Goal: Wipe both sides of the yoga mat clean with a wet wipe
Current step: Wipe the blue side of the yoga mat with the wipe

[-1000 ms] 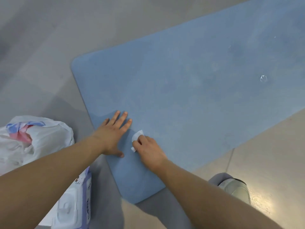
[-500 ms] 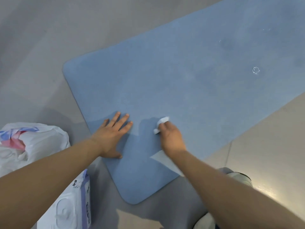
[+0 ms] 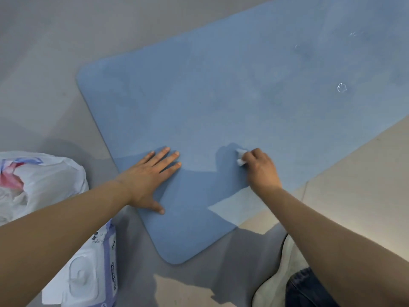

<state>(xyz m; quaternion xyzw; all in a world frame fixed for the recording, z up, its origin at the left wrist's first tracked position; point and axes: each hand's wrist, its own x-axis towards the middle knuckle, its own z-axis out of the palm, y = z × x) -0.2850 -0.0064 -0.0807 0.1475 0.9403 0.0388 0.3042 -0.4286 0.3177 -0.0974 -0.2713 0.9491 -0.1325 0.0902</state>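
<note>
A blue yoga mat [image 3: 221,96] lies flat on the floor, stretching from the lower middle toward the upper right. My left hand [image 3: 148,178] presses flat on the mat near its left edge, fingers straight and spread. To its right, my right hand [image 3: 261,169] grips a small bunched white wet wipe [image 3: 240,156] and holds it against the mat's surface. A small white ring-shaped mark [image 3: 342,87] and faint smudges show on the mat farther up right.
A white plastic bag [image 3: 37,182] with red and blue print sits on the grey floor at the left. Below it lies a white and purple wet wipe pack [image 3: 88,275]. A light shoe [image 3: 276,273] and a denim leg [image 3: 307,289] are at the bottom right.
My right hand has slid the wipe to the right across the mat, away from my left hand. The left hand stays pressed flat in the same spot.
</note>
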